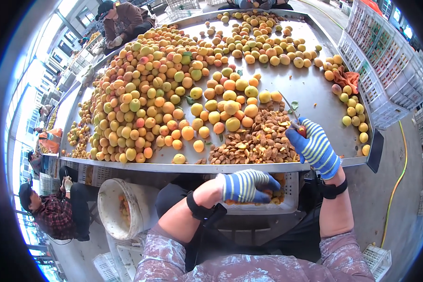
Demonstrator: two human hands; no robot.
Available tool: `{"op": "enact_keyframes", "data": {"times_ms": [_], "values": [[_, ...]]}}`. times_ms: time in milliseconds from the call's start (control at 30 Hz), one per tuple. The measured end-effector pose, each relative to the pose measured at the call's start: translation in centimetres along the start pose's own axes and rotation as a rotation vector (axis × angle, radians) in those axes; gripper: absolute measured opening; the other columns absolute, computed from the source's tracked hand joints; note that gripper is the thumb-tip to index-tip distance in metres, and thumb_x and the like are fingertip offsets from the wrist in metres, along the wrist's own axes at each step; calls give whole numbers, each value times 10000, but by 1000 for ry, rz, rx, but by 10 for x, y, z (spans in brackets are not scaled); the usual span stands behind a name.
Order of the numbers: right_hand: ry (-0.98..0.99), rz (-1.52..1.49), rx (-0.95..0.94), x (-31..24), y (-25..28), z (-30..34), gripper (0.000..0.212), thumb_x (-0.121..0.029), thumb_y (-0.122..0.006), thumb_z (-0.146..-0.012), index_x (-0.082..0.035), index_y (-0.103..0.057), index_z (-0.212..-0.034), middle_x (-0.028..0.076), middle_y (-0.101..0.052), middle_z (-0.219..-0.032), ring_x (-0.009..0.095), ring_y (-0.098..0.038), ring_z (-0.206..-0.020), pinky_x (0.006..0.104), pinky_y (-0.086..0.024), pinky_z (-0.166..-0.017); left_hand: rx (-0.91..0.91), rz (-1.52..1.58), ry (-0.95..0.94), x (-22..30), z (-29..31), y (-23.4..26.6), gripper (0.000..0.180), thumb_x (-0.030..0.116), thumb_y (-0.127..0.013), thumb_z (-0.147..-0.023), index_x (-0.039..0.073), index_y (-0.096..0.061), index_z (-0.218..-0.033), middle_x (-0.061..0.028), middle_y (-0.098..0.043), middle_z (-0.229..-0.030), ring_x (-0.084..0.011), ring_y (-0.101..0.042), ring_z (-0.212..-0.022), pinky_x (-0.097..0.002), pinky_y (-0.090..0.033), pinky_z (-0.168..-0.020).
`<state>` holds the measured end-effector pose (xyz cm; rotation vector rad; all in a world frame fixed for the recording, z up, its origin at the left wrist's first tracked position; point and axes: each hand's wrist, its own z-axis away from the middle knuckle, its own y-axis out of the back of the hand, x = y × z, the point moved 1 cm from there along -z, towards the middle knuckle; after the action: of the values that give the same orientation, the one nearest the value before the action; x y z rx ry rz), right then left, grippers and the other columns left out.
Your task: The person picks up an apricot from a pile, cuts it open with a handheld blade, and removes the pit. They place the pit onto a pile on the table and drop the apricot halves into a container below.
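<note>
Monitoring the right hand (316, 146) gripping a red-handled knife (302, 131) at three o'clock, I can't tell whether the left hand (249, 186) at five pinches anything.

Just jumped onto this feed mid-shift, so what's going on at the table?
A person in striped gloves sits at a metal table. Their right hand grips a knife beside a pile of brown pits. Their left hand is over a white crate holding fruit; whether it holds anything is unclear. A big heap of yellow-orange fruit covers the table's left side. Other people are nearby.
</note>
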<state>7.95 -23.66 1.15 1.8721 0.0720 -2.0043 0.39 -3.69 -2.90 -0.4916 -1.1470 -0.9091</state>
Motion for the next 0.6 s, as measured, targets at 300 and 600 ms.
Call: {"op": "enact_keyframes", "data": {"times_ms": [300, 600], "values": [[102, -514, -159, -1, -45, -1, 261, -317, -603, -951, -59, -581, -919, -7, -575, -722, 61, -522, -596, 212, -428, -533, 193, 561, -106, 7, -14, -1, 308, 215, -636, -918, 68, -610, -1188, -6, -656, -1017, -77, -610, -805, -234, -486, -721], [171, -487, 83, 11, -52, -6, 291, -305, -567, -971, -14, -581, -971, 10, -571, -742, 76, -538, -626, 225, -471, -561, 519, 448, -73, 3, -18, 12, 208, 223, -568, -962, 61, -666, -1048, 6, -664, -884, -87, -596, -742, -256, -470, -648]]}}
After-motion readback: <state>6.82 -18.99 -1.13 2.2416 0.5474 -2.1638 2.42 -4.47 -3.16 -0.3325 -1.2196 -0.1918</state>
